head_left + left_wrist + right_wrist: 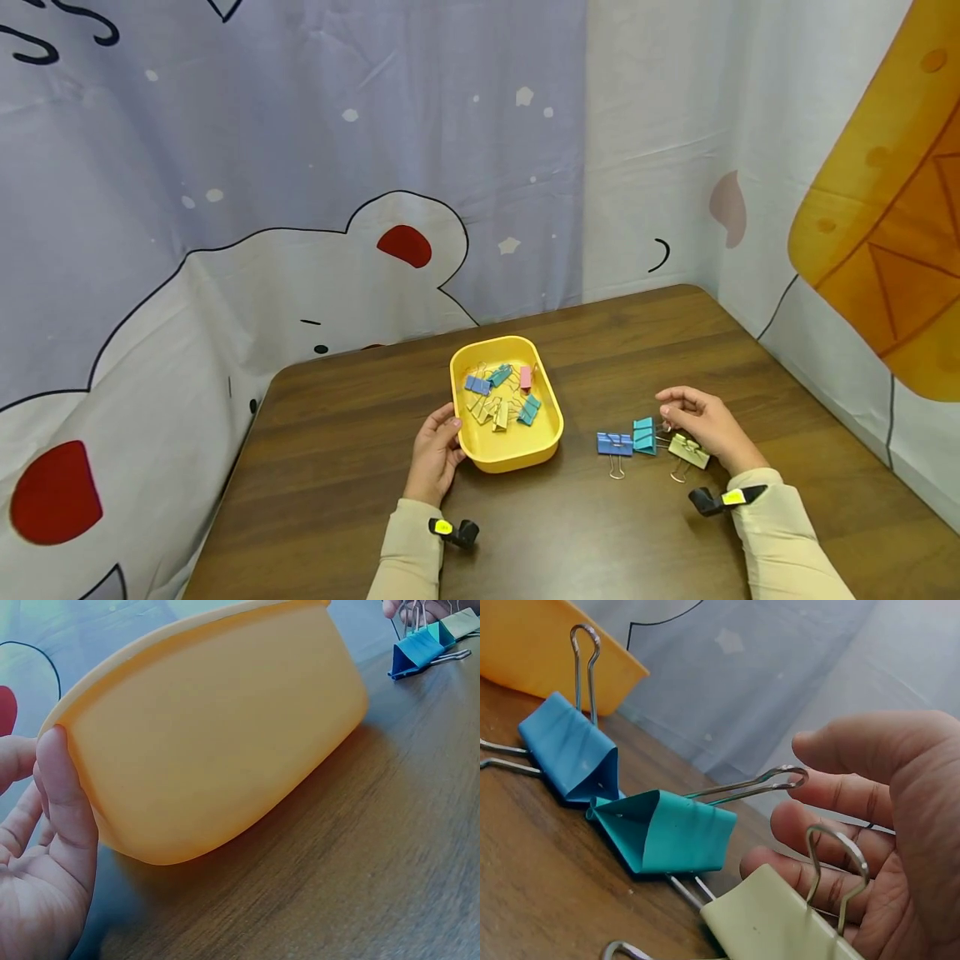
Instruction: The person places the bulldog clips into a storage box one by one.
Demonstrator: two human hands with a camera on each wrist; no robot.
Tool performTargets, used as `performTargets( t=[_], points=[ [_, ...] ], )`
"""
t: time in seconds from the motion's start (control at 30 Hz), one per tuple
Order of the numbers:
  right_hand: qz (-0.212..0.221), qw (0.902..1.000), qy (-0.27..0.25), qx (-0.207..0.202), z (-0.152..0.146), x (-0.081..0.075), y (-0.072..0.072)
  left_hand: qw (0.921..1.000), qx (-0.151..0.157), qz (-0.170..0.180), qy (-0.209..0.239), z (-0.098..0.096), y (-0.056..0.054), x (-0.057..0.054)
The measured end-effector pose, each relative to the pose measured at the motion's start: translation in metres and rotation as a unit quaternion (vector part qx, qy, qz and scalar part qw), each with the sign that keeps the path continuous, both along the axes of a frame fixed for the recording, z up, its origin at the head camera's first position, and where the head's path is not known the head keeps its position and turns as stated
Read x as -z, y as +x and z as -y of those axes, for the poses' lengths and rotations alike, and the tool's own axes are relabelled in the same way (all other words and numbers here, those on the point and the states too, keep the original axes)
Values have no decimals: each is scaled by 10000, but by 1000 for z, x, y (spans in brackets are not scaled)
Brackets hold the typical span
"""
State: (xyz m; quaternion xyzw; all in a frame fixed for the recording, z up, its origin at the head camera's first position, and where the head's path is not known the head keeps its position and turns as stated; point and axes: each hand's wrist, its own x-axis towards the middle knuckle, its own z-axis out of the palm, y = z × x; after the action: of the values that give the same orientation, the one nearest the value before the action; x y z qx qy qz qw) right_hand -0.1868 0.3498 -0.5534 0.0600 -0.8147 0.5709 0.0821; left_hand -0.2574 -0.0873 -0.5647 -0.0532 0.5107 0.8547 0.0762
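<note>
My left hand (435,454) grips the left rim of a yellow plastic box (517,460), thumb on the outer wall. In the box lie several smaller binder clips, among them a pink clip (525,378) and a purple clip (477,385). To its right, a blue binder clip (615,444), a teal binder clip (644,436) and a pale yellow binder clip (688,451) sit side by side on the table. My right hand (900,817) is beside them, fingers loosely bent. Its thumb and forefinger are apart around the tip of the teal clip's wire handle (780,778).
The brown wooden table (337,500) carries everything. A printed curtain (375,125) hangs along its back and right edges. Both wrists wear a black strap with a small camera.
</note>
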Motion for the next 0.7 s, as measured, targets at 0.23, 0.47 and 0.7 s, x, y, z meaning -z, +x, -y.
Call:
performTargets(
  t=[0.23,0.47,0.7],
  points=[
    [7,9994,328,-89,-1,0,1,10000,-4,37,19,0,0,-1],
    [187,9988,346,-280,1,-3,2,10000,-8,17,31,0,1,-3],
    [280,9990,76,-336,7,-9,5,10000,2,-12,66,0,1,-2]
  ],
)
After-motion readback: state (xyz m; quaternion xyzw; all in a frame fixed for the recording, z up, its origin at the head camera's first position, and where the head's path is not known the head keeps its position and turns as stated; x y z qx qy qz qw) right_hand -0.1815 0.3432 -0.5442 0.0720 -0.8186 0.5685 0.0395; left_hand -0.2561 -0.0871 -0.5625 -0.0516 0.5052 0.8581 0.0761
